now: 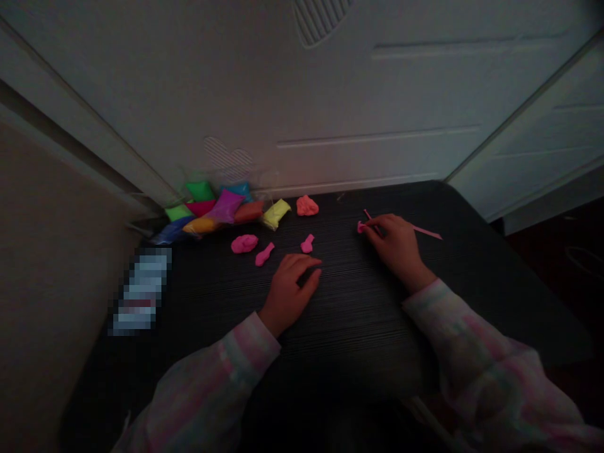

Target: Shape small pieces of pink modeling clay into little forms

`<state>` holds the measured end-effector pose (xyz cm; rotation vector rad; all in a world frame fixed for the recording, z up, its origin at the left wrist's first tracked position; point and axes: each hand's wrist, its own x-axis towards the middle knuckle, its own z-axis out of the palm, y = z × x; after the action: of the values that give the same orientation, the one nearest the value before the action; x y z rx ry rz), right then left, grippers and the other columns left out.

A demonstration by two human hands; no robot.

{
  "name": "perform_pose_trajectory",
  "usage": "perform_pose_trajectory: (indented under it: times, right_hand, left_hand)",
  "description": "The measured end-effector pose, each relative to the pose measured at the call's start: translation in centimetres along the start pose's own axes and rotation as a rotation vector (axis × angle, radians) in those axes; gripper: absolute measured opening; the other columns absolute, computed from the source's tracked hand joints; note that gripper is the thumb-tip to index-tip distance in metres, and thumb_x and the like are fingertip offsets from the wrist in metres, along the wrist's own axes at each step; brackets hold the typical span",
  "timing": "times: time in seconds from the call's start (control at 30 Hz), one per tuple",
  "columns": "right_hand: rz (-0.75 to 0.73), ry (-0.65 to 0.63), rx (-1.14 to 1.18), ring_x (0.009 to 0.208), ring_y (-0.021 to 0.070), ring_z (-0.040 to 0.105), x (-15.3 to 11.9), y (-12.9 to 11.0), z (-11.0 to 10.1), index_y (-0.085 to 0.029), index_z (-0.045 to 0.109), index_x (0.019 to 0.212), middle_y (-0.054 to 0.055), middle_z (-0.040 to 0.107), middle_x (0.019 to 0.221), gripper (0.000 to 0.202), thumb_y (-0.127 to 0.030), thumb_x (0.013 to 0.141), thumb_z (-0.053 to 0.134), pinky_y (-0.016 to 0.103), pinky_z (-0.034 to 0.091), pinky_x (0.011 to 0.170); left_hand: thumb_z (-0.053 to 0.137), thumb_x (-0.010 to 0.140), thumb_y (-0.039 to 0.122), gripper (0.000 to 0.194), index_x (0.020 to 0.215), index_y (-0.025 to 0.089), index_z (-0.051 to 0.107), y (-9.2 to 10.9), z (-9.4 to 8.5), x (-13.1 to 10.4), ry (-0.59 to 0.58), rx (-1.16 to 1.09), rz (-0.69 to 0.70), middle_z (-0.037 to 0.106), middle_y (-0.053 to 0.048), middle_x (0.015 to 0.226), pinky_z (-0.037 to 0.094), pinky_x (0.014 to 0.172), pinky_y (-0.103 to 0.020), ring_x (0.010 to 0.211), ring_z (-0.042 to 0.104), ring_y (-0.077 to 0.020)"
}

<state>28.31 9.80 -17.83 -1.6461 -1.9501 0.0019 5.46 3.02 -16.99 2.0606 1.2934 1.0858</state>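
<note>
My left hand [290,292] rests over the dark table with thumb and fingertips apart and nothing between them. Just beyond it lie two small pink clay pieces, one drop-shaped [265,255] and one with a short neck [307,243]. A larger pink clay lump [244,243] sits farther left. On the right, my right hand [395,246] pinches a small pink clay piece [361,227] down at the tabletop. Thin pink sticks or tools, one with a flat end [428,233], show beside and behind that hand; their middle parts are hidden.
Several coloured clay packets [226,206] lie in clear plastic at the back left, a yellow packet [276,214] beside them. An orange clay lump [307,206] is near the white panelled door [353,100]. A blurred-out light rectangle [141,289] lies at the table's left edge.
</note>
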Motion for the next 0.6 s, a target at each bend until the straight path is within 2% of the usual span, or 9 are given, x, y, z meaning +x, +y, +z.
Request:
perform_pose_trajectory:
  times: [0.27,0.6]
  right_hand:
    - [-0.049,0.012,-0.155,0.088,0.0271,0.057,0.8,-0.8,0.4,-0.019,0.067,0.084,0.009,0.069,0.089,0.017,-0.028,0.084,0.052,0.040,0.032,0.076]
    - [-0.118,-0.076,-0.190,0.083,0.0264,0.058,0.4,-1.2,0.1,-0.018,0.066,0.082,0.009,0.070,0.085,0.018,-0.028,0.085,0.052,0.039,0.030,0.075]
  left_hand:
    - [0.054,0.082,0.016,0.013,0.090,0.015,0.064,-0.1,0.1,0.1,0.000,0.002,-0.007,0.066,-0.008,0.091,0.048,0.080,-0.036,0.089,0.059,-0.0198]
    - [0.055,0.081,0.016,0.013,0.089,0.018,0.065,-0.2,0.1,0.1,0.023,0.015,-0.017,0.067,-0.007,0.091,0.050,0.077,-0.036,0.087,0.060,-0.0197]
